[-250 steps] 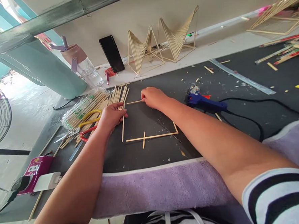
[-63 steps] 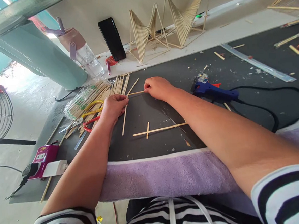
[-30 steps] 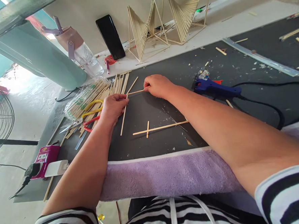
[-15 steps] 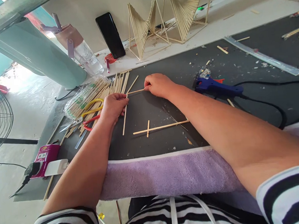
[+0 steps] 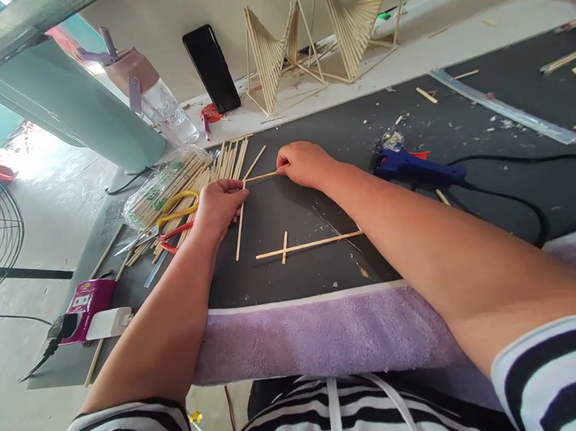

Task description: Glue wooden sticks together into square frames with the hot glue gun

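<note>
My left hand is closed near the upper end of a thin wooden stick that slants down towards me. Between thumb and fingertips of my right hand is the far end of a second wooden stick. That one runs across to the left and meets the first stick at its top, by my left fingertips, forming a corner. Closer to me, a long stick lies with a short stick crossing it near its left end; my right forearm hides its other end.
Left of my hands lie scissors and a bagged bundle of sticks. A blue glue gun with its black cable rests on the right. Behind stand a phone, a water bottle and stick models.
Both hands keep the same hold on the two sticks. Only a very slight shift of the whole view shows.
</note>
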The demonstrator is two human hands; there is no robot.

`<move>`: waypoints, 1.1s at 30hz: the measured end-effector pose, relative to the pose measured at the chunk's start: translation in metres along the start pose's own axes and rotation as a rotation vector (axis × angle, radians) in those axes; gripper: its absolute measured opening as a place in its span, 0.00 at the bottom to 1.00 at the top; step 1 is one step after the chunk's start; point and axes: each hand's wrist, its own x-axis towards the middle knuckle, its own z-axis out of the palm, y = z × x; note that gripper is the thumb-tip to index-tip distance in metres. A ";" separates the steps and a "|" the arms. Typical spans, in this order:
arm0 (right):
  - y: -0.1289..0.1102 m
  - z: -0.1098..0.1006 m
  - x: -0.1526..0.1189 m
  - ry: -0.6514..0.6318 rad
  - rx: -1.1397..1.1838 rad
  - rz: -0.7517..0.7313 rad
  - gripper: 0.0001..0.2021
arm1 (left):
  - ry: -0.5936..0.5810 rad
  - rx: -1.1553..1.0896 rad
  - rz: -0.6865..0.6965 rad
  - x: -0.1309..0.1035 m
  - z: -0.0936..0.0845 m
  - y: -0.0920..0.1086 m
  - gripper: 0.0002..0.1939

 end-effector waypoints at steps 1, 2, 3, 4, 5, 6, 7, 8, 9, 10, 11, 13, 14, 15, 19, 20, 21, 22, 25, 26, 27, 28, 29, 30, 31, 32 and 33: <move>0.000 0.000 0.000 0.003 0.001 -0.004 0.09 | 0.000 0.000 0.002 0.000 0.000 0.000 0.12; 0.001 0.001 0.000 0.005 0.000 -0.009 0.09 | 0.000 0.002 0.002 0.000 0.000 0.000 0.12; 0.001 0.001 0.001 0.009 -0.002 -0.013 0.09 | 0.000 0.005 0.002 0.000 0.000 0.000 0.12; 0.001 0.001 0.001 0.011 -0.005 -0.014 0.09 | 0.002 0.009 0.002 -0.001 0.000 0.000 0.12; 0.002 0.001 0.001 0.012 -0.009 -0.016 0.09 | 0.003 0.011 0.002 -0.001 0.000 0.001 0.13; 0.002 0.002 0.001 0.013 -0.012 -0.017 0.09 | 0.004 0.010 -0.001 -0.002 0.000 0.001 0.13; 0.002 0.001 0.001 0.012 -0.015 -0.017 0.09 | 0.004 0.006 -0.006 -0.002 0.000 0.002 0.13; 0.002 0.001 0.001 0.009 -0.016 -0.016 0.09 | 0.003 0.000 -0.010 -0.003 0.000 0.003 0.13; 0.002 0.001 0.001 0.007 -0.017 -0.013 0.09 | 0.001 -0.009 -0.015 -0.004 0.000 0.004 0.12; 0.002 0.001 0.001 0.005 -0.018 -0.012 0.09 | -0.002 -0.017 -0.021 -0.004 0.000 0.004 0.12; 0.001 0.000 0.001 0.005 -0.019 -0.011 0.09 | -0.004 -0.021 -0.026 -0.005 0.000 0.005 0.12; 0.001 0.000 0.000 0.006 -0.018 -0.015 0.09 | -0.008 -0.026 -0.035 -0.005 -0.001 0.007 0.12; 0.001 0.000 0.000 0.006 -0.018 -0.020 0.09 | -0.010 -0.029 -0.044 -0.005 -0.001 0.007 0.12; 0.001 0.000 0.000 0.005 -0.018 -0.024 0.09 | -0.014 -0.030 -0.055 -0.005 -0.002 0.007 0.12; 0.001 -0.001 0.000 0.000 -0.024 -0.025 0.08 | -0.040 -0.040 -0.071 -0.004 -0.004 0.008 0.13; 0.001 -0.001 0.000 0.000 -0.024 -0.023 0.08 | -0.046 -0.045 -0.068 -0.003 -0.004 0.007 0.13; 0.001 -0.001 0.000 0.000 -0.023 -0.022 0.08 | -0.049 -0.052 -0.064 -0.003 -0.004 0.007 0.13; 0.000 -0.001 0.000 -0.002 -0.022 -0.019 0.09 | -0.050 -0.060 -0.065 -0.003 -0.005 0.007 0.12; -0.002 -0.001 -0.001 -0.008 -0.025 -0.004 0.09 | -0.054 -0.072 -0.063 -0.003 -0.004 0.007 0.12; -0.002 -0.001 -0.001 -0.009 -0.027 0.002 0.09 | -0.054 -0.073 -0.062 -0.003 -0.004 0.007 0.12; -0.003 -0.002 -0.002 -0.009 -0.028 0.005 0.09 | -0.054 -0.074 -0.058 -0.002 -0.004 0.007 0.12; -0.004 -0.002 -0.002 -0.009 -0.028 0.008 0.09 | -0.054 -0.074 -0.054 -0.002 -0.004 0.007 0.12; -0.004 -0.003 -0.002 -0.011 -0.028 0.007 0.09 | -0.054 -0.073 -0.051 -0.002 -0.004 0.007 0.12; -0.004 -0.003 -0.002 -0.013 -0.028 0.007 0.09 | -0.054 -0.071 -0.047 -0.002 -0.004 0.006 0.11; -0.004 -0.003 -0.002 -0.014 -0.028 0.006 0.09 | -0.054 -0.069 -0.040 -0.001 -0.003 0.005 0.11; -0.004 -0.003 -0.002 -0.015 -0.029 0.005 0.09 | -0.055 -0.066 -0.032 -0.001 -0.003 0.005 0.11; -0.004 -0.003 -0.002 -0.014 -0.030 0.003 0.08 | -0.057 -0.062 -0.023 -0.001 -0.003 0.004 0.11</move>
